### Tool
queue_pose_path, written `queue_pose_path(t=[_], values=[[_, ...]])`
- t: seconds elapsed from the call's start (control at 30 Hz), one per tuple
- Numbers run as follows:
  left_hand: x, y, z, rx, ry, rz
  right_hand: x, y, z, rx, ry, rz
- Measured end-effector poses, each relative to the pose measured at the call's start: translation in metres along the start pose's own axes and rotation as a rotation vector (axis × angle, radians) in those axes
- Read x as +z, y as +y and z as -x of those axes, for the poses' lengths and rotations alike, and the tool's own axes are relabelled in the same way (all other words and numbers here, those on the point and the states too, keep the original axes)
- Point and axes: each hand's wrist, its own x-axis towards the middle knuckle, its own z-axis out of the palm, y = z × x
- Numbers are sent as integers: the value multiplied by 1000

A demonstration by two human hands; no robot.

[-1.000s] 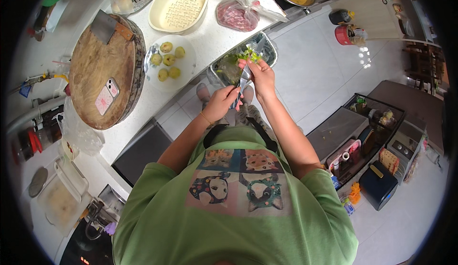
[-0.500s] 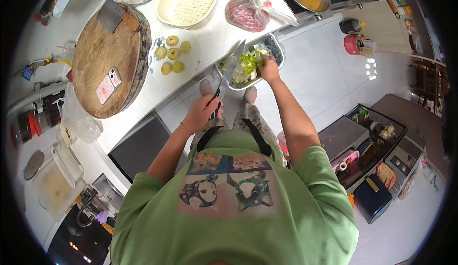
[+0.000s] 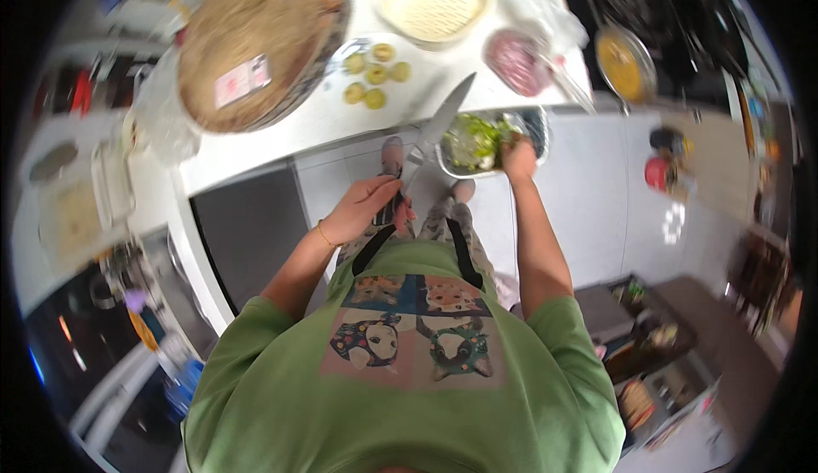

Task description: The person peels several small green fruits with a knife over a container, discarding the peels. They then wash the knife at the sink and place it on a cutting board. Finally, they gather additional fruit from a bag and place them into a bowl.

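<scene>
left hand [image 3: 361, 207]: grasps knife [image 3: 445, 117] by handle, so blade points outward | right hand [image 3: 519, 159]: at greens [image 3: 475, 142] in tub [image 3: 538, 125], grip hidden, cannot tell

A person is wearing a loose green short-sleeved T-shirt [image 3: 400, 422], its four-panel print [image 3: 417, 337] showing animals (one is displaying coloured spots), patterned trousers [image 3: 436, 222], dark straps [image 3: 464, 256] and a thin gold-toned bracelet [image 3: 324, 234] near the left hand [image 3: 362, 207].

The white counter [image 3: 247, 153] bore a thick, round wooden chopping block [image 3: 251, 34], a plate [image 3: 341, 57] just beside it, a cream basket [image 3: 433, 6], and a clear plastic bag of reddish meat [image 3: 518, 62].
</scene>
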Motion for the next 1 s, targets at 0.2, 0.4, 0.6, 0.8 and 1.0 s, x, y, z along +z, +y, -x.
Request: queue_pose_path(t=[0.2, 0.4, 0.6, 0.8, 1.0], values=[[-7, 13, 80, 225, 163, 128, -59, -50, 34, -20, -236, -922], [-66, 11, 191, 713, 359, 150, -64, -185, 132, -170, -763, -885], [-136, -41, 327, 1092, 814, 423, 17, -364, 250, -418, -1162, -582], [-208, -116, 424, 1173, 1308, 724, 92, -520, 357, -651, -1460, -379], [-305, -165, 444, 1335, 1469, 1217, 198, -666, 435, -1021, -1531, -267]])
